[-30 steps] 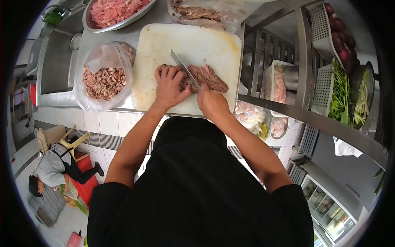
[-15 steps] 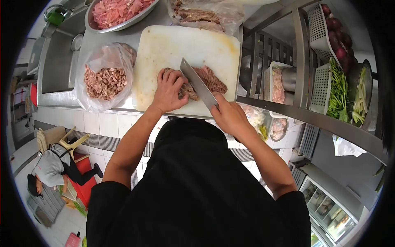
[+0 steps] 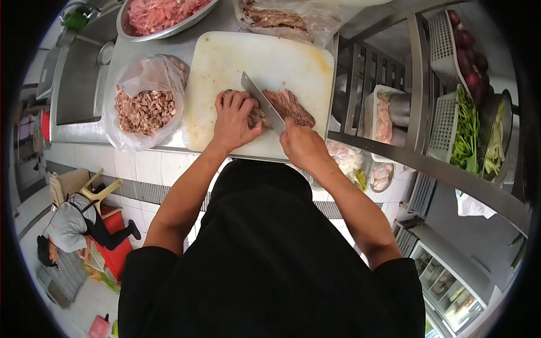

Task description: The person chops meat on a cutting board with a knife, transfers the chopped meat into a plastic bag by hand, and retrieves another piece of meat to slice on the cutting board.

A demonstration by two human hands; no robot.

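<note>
My right hand (image 3: pixel 303 145) is closed round the handle of a cleaver (image 3: pixel 262 101), its blade slanting up and left over the white cutting board (image 3: pixel 259 56). Fingers of my left hand (image 3: pixel 234 119) press on a piece of brown cooked meat (image 3: pixel 257 117) just left of the blade; much of that piece is hidden under the hand. Sliced brown meat (image 3: pixel 289 106) lies against the blade's right side. Whether the edge is in the meat cannot be made out.
Left of the board is a plastic bag of chopped meat (image 3: pixel 143 112). A metal bowl of pink raw meat (image 3: pixel 166 17) and a bag of larger pieces (image 3: pixel 282 19) stand behind. A metal rack (image 3: pixel 414 62) borders the right. Another person (image 3: pixel 70 225) sits at lower left.
The cleaver and my right hand have shifted slightly left and up. My left hand still presses on the meat, and the view has moved a little.
</note>
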